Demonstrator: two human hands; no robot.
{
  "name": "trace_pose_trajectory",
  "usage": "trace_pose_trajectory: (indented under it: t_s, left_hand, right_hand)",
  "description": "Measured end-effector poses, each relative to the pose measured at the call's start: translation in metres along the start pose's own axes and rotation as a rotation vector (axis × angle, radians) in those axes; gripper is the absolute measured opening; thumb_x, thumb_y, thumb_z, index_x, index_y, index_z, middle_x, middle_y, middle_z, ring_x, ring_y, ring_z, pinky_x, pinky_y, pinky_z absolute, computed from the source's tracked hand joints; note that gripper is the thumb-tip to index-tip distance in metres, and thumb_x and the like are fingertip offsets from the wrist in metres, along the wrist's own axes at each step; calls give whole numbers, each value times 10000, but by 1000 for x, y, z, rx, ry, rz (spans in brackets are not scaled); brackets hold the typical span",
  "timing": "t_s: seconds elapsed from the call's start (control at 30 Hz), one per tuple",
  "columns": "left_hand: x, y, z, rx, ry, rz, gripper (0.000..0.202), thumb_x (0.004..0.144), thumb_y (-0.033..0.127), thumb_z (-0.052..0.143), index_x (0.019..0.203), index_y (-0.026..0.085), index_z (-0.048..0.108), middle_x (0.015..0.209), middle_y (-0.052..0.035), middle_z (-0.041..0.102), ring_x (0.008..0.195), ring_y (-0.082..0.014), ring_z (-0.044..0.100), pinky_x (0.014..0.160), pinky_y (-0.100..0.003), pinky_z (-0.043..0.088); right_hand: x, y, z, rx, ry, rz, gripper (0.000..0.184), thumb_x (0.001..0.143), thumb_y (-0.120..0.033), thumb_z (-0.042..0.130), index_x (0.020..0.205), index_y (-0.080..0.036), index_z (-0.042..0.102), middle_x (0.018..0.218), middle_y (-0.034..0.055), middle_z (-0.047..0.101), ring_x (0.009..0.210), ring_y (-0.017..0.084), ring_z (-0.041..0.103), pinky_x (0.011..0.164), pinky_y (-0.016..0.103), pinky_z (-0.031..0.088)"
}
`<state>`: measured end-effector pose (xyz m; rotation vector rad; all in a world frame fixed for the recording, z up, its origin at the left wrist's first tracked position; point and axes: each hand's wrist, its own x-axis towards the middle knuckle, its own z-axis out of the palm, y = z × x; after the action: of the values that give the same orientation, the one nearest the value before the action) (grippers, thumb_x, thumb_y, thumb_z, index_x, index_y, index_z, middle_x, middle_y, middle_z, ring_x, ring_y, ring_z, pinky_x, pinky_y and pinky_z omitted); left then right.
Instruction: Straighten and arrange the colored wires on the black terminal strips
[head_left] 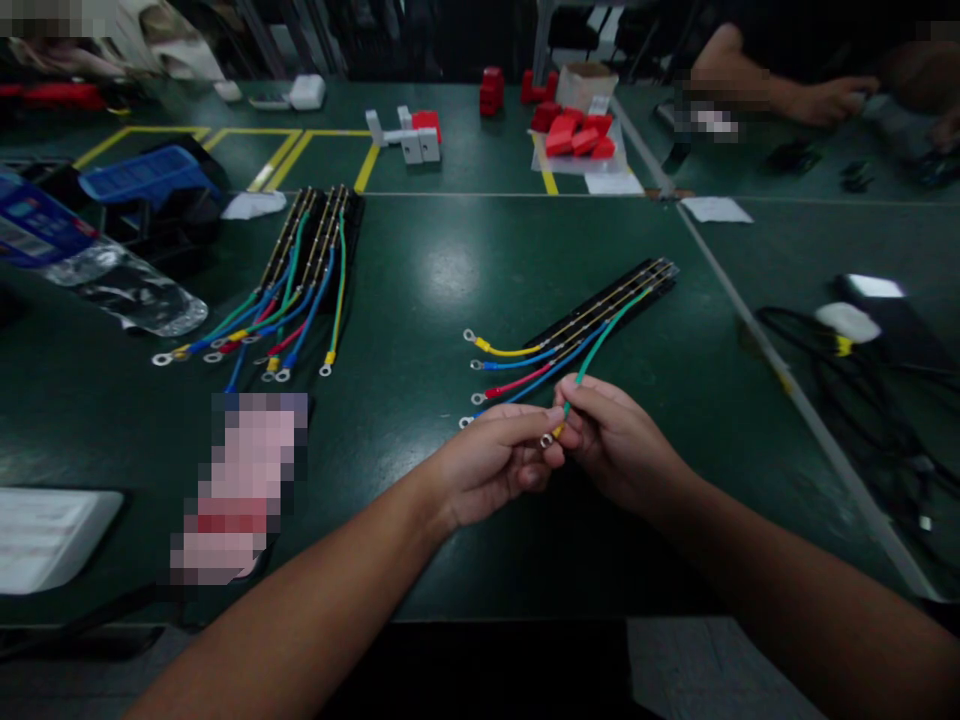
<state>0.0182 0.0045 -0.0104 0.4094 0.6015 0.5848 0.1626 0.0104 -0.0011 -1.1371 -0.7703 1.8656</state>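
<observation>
My left hand [491, 462] and my right hand [615, 440] meet over the green table [420, 290], both pinched on the end of a green wire [607, 335] with a yellow sleeve and a ring terminal [547, 438]. That wire runs up to a black strip [600, 305] lying diagonally, from which yellow, blue and red wires [517, 365] with ring terminals also fan out to the left.
A second bundle of black strips with coloured wires [292, 290] lies at the left. A plastic bottle [112, 280] and blue basket [142, 175] sit far left. Red blocks [577, 135] are at the back. Another person's hand [832, 100] works at the upper right. Black cables [862, 380] lie right.
</observation>
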Motion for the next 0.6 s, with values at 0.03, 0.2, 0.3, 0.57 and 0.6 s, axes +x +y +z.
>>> trace_pose_trajectory:
  t_s: [0.03,0.2,0.3,0.57,0.6]
  left_hand:
    - [0,0,0,-10,-5,-3,181,851,246,557,776,91,616,582,3,561,408,-9,435,401,-117,300]
    - [0,-1,-1,-19,-14,5,173,851,234,554,763,95,606,551,16,536,406,-10,432,406,-118,303]
    - [0,-1,1,-6,11,30,167,834,242,586,738,105,592,506,50,479,374,3,368,402,-121,284]
    - [0,-1,1,24,-4,16,192,847,273,567,740,115,584,510,44,490,371,-2,369,403,-125,286]
    - [0,-1,0,29,-9,14,198,851,278,563,743,113,587,511,39,496,375,-5,380,402,-125,288]
  right_hand:
    - [0,0,0,5,-5,-7,231,783,-340,613,656,-181,505,512,-39,479,467,77,471,456,186,374]
    - [-1,-1,1,-6,0,0,236,782,-350,607,652,-186,499,503,-33,481,461,84,466,452,191,382]
    - [-1,-2,2,-9,23,1,260,758,-353,633,626,-183,486,509,-36,460,470,79,454,456,184,382]
    - [-1,-1,2,2,29,6,250,754,-345,641,637,-179,496,511,-44,447,470,71,454,446,171,371]
    - [-1,-1,1,7,25,5,246,759,-342,637,638,-178,499,510,-43,453,469,70,456,444,170,370]
